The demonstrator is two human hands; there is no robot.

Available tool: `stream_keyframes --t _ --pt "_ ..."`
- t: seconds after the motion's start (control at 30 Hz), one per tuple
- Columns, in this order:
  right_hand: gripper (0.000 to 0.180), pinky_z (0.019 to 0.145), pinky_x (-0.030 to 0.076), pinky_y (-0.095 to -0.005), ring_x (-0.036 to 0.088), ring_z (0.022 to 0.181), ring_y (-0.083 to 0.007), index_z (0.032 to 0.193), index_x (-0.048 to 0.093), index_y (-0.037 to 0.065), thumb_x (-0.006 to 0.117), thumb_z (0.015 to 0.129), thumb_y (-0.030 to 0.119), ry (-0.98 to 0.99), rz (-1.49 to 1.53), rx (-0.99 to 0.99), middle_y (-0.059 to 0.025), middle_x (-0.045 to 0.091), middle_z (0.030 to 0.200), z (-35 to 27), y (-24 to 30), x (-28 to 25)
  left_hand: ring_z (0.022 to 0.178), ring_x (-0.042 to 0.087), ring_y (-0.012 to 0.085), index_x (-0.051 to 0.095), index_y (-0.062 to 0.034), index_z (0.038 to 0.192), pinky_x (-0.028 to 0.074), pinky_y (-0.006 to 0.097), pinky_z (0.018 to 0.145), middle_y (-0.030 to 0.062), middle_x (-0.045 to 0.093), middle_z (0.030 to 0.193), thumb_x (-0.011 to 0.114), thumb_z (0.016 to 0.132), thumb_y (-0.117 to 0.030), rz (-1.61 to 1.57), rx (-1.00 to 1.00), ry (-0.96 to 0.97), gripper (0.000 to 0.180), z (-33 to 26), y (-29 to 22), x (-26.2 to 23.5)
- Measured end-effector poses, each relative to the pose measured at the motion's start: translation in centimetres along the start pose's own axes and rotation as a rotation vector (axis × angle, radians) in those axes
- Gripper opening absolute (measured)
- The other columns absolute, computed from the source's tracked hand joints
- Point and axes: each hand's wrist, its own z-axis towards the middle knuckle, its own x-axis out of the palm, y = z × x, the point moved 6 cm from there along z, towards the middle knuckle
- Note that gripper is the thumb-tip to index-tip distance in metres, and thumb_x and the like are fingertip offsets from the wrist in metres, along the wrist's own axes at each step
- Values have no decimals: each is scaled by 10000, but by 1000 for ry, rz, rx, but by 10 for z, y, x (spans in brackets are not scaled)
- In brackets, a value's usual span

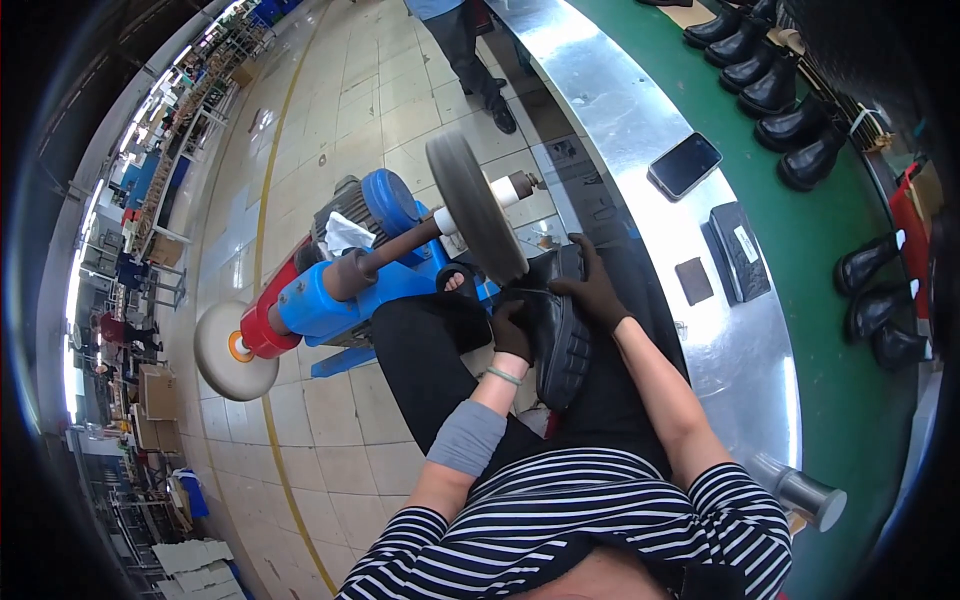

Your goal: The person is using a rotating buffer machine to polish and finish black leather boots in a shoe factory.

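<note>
Between my gloved hands is a black leather boot (560, 345), its chunky sole turned to the right and one end pointing back toward my lap. My left hand (511, 328), in a dark brown glove, is closed on the boot's left side. Farther up, my right hand (597, 285), gloved alike, grips the boot's far end with the fingers wrapped over it. The boot's far part lies against or very close to the lower edge of a dark buffing wheel (470, 205); whether they touch I cannot tell. The wheel's blurred face suggests it is spinning.
The blue and red polishing machine (325, 290) carries a second, pale wheel (235, 350) at left. On the metal bench (735, 350) to my right lie a phone (685, 165), a dark case (740, 253) and a brown pad (693, 281). Black boots (768, 82) line the green belt (690, 60). A person (465, 55) stands ahead.
</note>
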Motion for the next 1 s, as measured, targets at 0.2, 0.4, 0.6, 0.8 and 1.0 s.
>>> stream_keyframes --t 0.2,0.4,0.6,0.8,1.0 --pt "865 805 493 -466 531 1006 -401 1320 338 162 767 576 270 -10 -543 -213 -208 456 1131 -33 91 16 1095 564 258 528 -50 1226 401 385 1004 107 585 1208 381 952 -333 -167 -43 480 420 -27 -6 48" --pt "738 719 507 -437 557 903 -351 1253 418 141 747 602 256 73 -926 -376 -215 461 1103 -36 131 59 1288 380 296 376 -63 1369 313 414 1075 138 384 1410 329 971 -440 43 -80 468 550 -15 -1 53" --pt "797 917 370 -533 475 1107 -415 1368 393 194 728 660 341 172 -1183 -437 -271 336 1342 -123 124 39 1274 365 380 352 -35 1378 301 460 1078 204 375 1393 314 967 -440 -289 -515 618 579 1 29 73" --pt "553 901 367 -506 437 1145 -337 1342 442 269 581 807 287 -212 -1419 -554 -220 344 1344 -129 88 13 1247 363 459 337 -18 1381 295 511 1075 260 364 1377 326 952 -451 -402 -716 760 609 5 42 98" --pt "492 836 405 -406 467 1017 -290 1324 449 312 519 847 214 -224 -1450 -856 -149 434 1107 -84 67 -12 1234 379 436 357 -26 1364 307 495 1064 245 385 1358 334 946 -449 -195 -49 257 595 53 12 44"
